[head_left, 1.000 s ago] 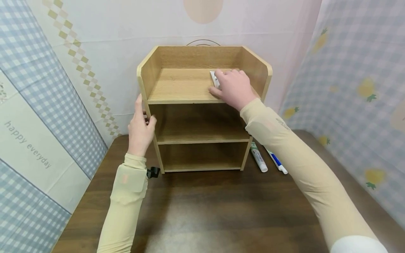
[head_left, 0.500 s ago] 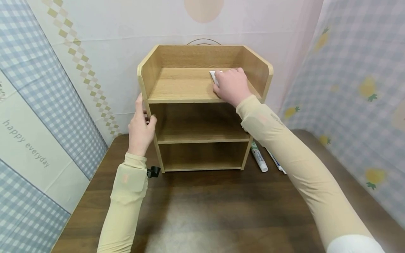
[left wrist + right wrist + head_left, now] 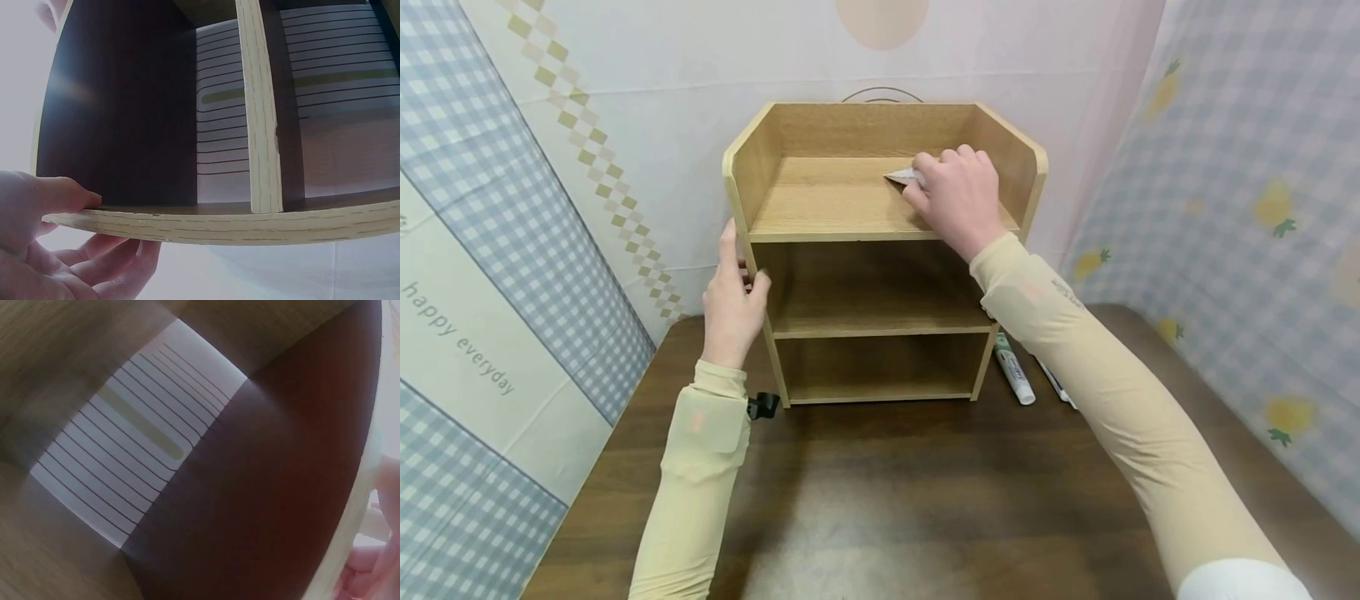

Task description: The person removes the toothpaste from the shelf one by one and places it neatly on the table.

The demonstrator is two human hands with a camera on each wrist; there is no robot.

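Note:
On the table stands a wooden shelf [image 3: 880,236] with two open compartments under its raised-edged top board. My left hand [image 3: 733,308] grips its left side panel, thumb on the inner face and fingers on the outer one, as the left wrist view shows. Over the right part of the top board, my right hand [image 3: 958,196] holds a white toothpaste tube [image 3: 906,176]. The flat end of the tube sticks out to the left between thumb and index finger; most of the rest is behind the hand. In the right wrist view only part of the fingers [image 3: 362,569] shows.
Right of the shelf, a green and white toothpaste tube [image 3: 1015,371] lies on the brown table [image 3: 880,492]. Beside it is another slim white tube [image 3: 1057,385], partly covered by the right sleeve. Patterned cloth [image 3: 1217,208] hangs around the table.
My right hand's fingers have curled in around the tube. Its flat end, earlier lying along the top board, has turned and now points left. My left hand stays on the side panel.

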